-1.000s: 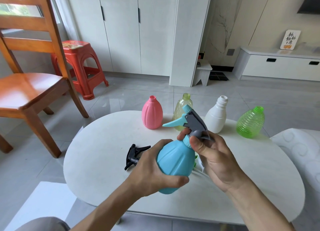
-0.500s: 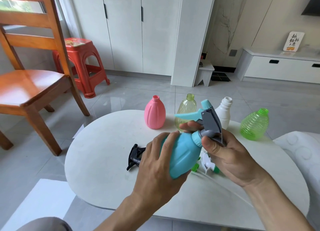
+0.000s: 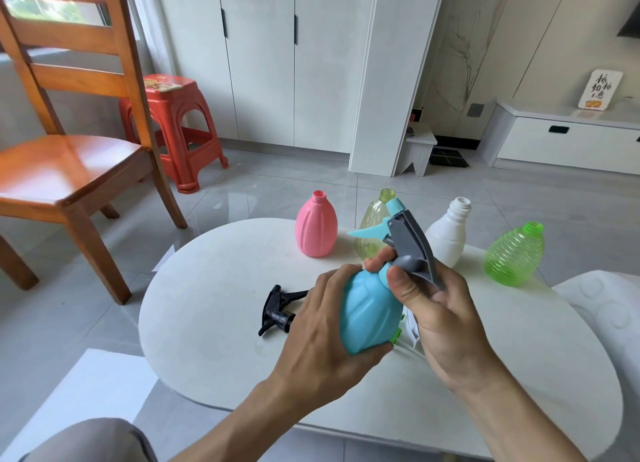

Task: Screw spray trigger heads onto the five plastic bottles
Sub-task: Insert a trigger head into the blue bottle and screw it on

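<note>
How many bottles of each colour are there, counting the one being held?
Blue bottle: 1, held, grey-and-blue trigger head on it
Pink bottle: 1
Yellow bottle: 1
White bottle: 1
Green bottle: 1
Total: 5 bottles

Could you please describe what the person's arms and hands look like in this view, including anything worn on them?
The left hand and right hand are both bare: no gloves, rings, watch or bracelets show. Both forearms are bare too, with no sleeves in view up to the picture's edge.

Blue bottle [image 3: 369, 312] tilted, gray trigger head [image 3: 412, 250] on.
</note>
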Action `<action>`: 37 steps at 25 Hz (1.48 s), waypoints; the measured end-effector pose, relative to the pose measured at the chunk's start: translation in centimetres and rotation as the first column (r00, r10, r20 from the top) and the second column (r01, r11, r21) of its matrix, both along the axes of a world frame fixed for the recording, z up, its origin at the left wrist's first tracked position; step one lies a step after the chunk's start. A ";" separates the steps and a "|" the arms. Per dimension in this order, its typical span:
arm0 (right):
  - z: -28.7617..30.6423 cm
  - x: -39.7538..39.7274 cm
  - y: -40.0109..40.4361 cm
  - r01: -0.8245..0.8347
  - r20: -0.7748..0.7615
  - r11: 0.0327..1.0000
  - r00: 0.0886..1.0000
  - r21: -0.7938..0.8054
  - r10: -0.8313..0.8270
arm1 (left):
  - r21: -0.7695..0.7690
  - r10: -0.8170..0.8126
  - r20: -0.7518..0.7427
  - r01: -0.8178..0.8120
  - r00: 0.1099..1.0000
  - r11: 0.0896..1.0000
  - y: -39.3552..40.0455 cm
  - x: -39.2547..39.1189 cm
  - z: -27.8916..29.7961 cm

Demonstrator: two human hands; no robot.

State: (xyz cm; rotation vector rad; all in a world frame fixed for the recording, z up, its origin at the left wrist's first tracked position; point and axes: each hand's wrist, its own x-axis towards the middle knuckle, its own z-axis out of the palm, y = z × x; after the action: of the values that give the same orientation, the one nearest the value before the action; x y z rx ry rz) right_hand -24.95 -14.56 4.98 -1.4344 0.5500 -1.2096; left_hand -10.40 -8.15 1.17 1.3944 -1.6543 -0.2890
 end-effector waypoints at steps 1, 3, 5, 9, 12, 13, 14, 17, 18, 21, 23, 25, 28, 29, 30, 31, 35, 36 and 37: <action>-0.2 0.2 0.1 0.033 0.005 0.999 0.999 0.025 -0.033 | 0.003 0.016 -0.002 -0.016 1.000 1.000 0.0 -0.1 -0.1; -0.4 0.5 0.0 0.079 0.022 0.993 0.996 0.083 -0.081 | 0.015 0.035 -0.001 -0.035 0.999 0.999 0.0 -0.3 -0.2; -0.3 0.2 -0.5 0.048 0.018 0.991 0.999 0.122 -0.051 | 0.045 0.002 -0.008 -0.002 1.000 0.999 0.1 -0.1 -0.1; 0.0 -1.0 -1.1 -0.144 -0.014 0.980 0.989 0.139 0.147 | 0.028 -0.076 0.108 0.074 0.991 0.997 0.0 0.0 0.2; -0.3 -0.7 -1.0 -0.131 -0.030 0.987 0.990 0.091 0.135 | -0.026 -0.073 0.136 0.078 0.988 0.997 -0.3 -0.1 0.3; -0.3 -0.5 -1.0 -0.107 -0.013 0.990 0.994 0.092 0.108 | -0.009 -0.096 0.118 0.097 0.988 0.995 -0.3 -0.1 0.3; -0.3 -0.3 -0.9 -0.068 0.002 0.993 0.998 0.099 0.068 | 0.010 -0.116 0.102 0.116 0.988 0.993 -0.4 0.0 0.3; -0.5 0.9 -0.6 0.086 0.043 0.987 0.995 0.138 -0.092 | 0.018 -0.107 0.071 0.106 0.992 0.994 -0.2 -0.3 -0.2; -0.5 1.3 -0.4 0.130 0.052 0.980 0.989 0.154 -0.139 | 0.014 -0.093 0.063 0.092 0.994 0.996 -0.1 -0.5 -0.3; -0.4 2.1 -0.1 0.217 0.073 0.956 0.969 0.196 -0.235 | -0.004 -0.051 0.075 0.051 0.996 0.999 0.1 -0.7 -0.7; -0.3 2.3 -0.1 0.247 0.084 0.945 0.959 0.214 -0.270 | -0.012 -0.020 0.085 0.021 0.996 1.000 0.2 -0.8 -0.8; -0.5 2.6 0.0 0.280 0.079 0.935 0.950 0.219 -0.303 | 0.000 0.004 0.088 -0.004 0.996 1.000 0.4 -1.1 -0.9; -0.6 2.4 -0.2 0.287 0.054 0.940 0.952 0.185 -0.301 | 0.041 -0.020 0.066 0.017 0.998 0.999 0.2 -0.8 -0.6; -0.5 2.0 -0.4 0.228 0.030 0.962 0.972 0.152 -0.235 | 0.064 -0.051 0.038 0.049 0.998 0.997 0.0 -0.3 -0.4; -0.3 1.5 -0.6 0.117 0.009 0.986 0.993 0.117 -0.119 | 0.094 -0.082 -0.005 0.082 0.997 0.992 -0.3 0.4 -0.1; -0.2 1.0 -0.8 -0.019 0.000 0.995 1.000 0.095 0.019 | 0.132 -0.110 -0.054 0.116 0.992 0.984 -0.6 1.1 0.1; 0.1 -0.7 -1.5 -0.307 0.064 0.939 0.951 0.157 0.301 | 0.195 -0.182 -0.134 0.206 0.974 0.959 -1.1 3.0 0.8; 0.2 -1.0 -1.6 -0.340 0.069 0.927 0.940 0.156 0.333 | 0.202 -0.198 -0.155 0.227 0.968 0.953 -1.1 3.1 1.0; 0.3 -1.2 -1.7 -0.361 0.078 0.920 0.933 0.152 0.353 | 0.220 -0.220 -0.193 0.261 0.956 0.940 -1.2 3.3 1.1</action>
State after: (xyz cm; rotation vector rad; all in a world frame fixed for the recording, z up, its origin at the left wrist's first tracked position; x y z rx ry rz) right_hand -26.19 -16.24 5.27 -1.2926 0.3260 -0.8844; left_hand -7.09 -9.31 2.26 1.3024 -1.6920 -0.7537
